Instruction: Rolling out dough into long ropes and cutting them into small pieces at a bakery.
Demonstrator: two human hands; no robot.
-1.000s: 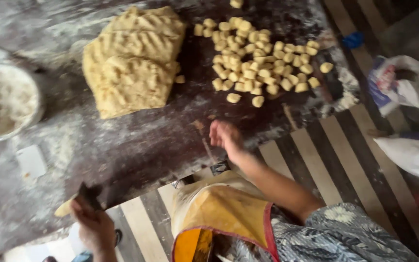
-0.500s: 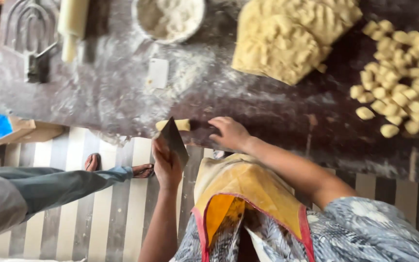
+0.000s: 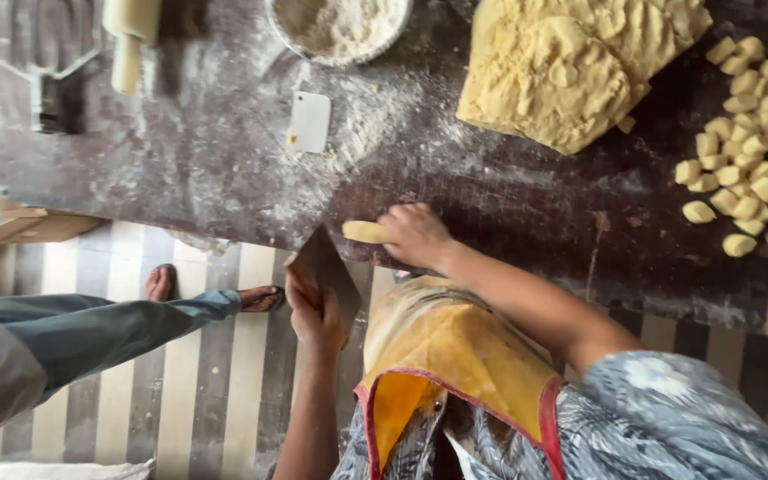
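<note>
Your right hand (image 3: 415, 233) lies flat over one end of a short roll of yellow dough (image 3: 364, 231) at the near edge of a dark, flour-dusted worktable (image 3: 224, 169), fingers closed loosely on it. Your left hand (image 3: 315, 311) grips a metal dough scraper (image 3: 331, 268) off the table edge, its blade tilted up toward the roll and just beside it. A yellow apron (image 3: 455, 356) with red trim hangs below your arms.

Across the table sits a large mound of yellow dough (image 3: 571, 62), and to its right a heap of small cut dough pieces (image 3: 757, 160), well apart from the roll you hold. A white plastic scraper (image 3: 310, 122) lies on the floured patch between your hands and a metal bowl of flour (image 3: 340, 27). A wooden rolling pin (image 3: 131, 36) rests at the far left of the table.

Another person's leg in grey trousers (image 3: 73, 338), with a sandalled foot (image 3: 260, 298), stretches over the striped floor (image 3: 197, 391) just left of your scraper hand
</note>
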